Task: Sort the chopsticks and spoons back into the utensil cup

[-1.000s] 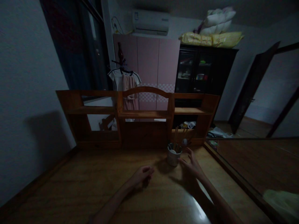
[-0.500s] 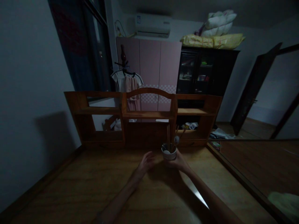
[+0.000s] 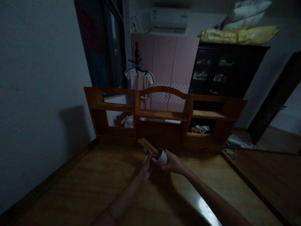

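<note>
In the view from my head, taking the cup (image 3: 161, 159) as the middle of the dial, I have it just above or on the counter (image 3: 105, 175), I can't tell which, tipped so that its mouth faces ten o'clock. My right hand (image 3: 173, 162) grasps it from three o'clock, fingers wrapped about its side. A bundle of thin sticks (image 3: 148, 147) leans out of the mouth towards ten o'clock, roughly side by side. My left hand (image 3: 147, 164) is at eight o'clock, fingertips up against the sticks near the rim; whether it grips them I can't tell. A pale bit by those fingertips is too dim to make out. A bright glare lies on the counter between four and five o'clock. At twelve stands the wooden shelf (image 3: 162, 116), and beyond it the pink wardrobe (image 3: 163, 59), with the air conditioner (image 3: 169, 20) above. Clothes (image 3: 133, 78) hang towards eleven, near the dark window (image 3: 101, 44). At one is the black cabinet (image 3: 240, 69), topped by a yellow bag (image 3: 254, 36) and a white bundle (image 3: 249, 15); a dark door (image 3: 275, 97) stands at two.
</note>
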A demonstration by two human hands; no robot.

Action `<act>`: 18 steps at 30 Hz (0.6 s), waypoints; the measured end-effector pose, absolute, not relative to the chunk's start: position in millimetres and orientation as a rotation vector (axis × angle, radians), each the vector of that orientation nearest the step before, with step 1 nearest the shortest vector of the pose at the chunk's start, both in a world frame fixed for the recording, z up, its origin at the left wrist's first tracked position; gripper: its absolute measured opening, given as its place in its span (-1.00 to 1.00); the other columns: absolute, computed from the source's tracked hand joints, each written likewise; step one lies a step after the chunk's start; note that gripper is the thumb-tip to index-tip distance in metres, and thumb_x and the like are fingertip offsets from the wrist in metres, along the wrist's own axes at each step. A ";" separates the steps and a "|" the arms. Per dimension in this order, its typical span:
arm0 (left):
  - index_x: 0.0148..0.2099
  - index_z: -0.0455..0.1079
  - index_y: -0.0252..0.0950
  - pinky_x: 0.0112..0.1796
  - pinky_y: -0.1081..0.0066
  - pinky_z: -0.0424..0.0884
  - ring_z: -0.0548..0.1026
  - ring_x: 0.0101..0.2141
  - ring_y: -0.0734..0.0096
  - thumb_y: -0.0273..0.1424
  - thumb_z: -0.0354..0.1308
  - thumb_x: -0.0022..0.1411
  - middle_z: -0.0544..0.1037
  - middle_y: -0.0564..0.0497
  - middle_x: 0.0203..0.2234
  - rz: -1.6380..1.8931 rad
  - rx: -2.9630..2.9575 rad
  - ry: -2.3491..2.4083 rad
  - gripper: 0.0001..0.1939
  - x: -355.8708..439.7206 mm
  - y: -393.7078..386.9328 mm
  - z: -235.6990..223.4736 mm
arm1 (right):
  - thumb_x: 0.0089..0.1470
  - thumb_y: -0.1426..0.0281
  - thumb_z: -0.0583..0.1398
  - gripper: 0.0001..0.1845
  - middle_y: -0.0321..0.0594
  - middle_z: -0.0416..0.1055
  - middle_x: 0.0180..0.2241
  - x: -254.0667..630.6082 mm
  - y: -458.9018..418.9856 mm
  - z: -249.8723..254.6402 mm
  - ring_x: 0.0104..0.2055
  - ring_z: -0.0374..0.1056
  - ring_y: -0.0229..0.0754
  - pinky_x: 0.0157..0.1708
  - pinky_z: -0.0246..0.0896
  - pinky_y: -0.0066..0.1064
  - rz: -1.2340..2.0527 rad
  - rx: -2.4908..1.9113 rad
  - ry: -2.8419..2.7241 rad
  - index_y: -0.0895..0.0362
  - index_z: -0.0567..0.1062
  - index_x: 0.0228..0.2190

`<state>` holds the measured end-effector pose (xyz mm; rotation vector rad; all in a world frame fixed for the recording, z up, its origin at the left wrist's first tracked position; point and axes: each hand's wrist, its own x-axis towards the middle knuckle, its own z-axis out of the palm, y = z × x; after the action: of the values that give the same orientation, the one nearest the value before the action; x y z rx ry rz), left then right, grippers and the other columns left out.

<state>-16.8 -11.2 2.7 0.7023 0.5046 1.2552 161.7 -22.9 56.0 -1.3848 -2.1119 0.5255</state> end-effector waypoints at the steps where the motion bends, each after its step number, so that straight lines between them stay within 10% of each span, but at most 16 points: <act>1: 0.00 0.36 -0.29 -0.12 0.40 0.37 0.48 -0.14 0.30 -0.07 0.24 0.12 0.51 -0.09 -0.13 1.264 0.667 0.496 -0.49 -18.8 -9.0 2.7 | -0.34 0.23 0.41 -0.18 -0.16 0.39 -0.09 159.3 -23.0 57.0 -0.10 0.34 -0.04 -0.22 0.17 -0.37 0.505 -1.406 -2.133 0.08 0.32 0.00; 18: -0.14 0.44 -0.35 -0.21 0.33 0.47 0.54 -0.28 0.25 -0.16 0.22 0.16 0.58 -0.07 -0.31 1.246 0.392 0.533 -0.64 -35.6 10.6 8.3 | -0.13 -0.08 0.25 -0.10 -0.01 0.42 -0.10 122.7 -35.5 65.3 -0.08 0.34 0.06 -0.23 0.11 -0.31 0.177 -1.575 -2.265 0.08 0.20 0.15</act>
<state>-35.6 10.6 8.3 0.3922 0.5333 1.2456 122.7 -35.5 65.3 -1.5750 -2.2647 0.1775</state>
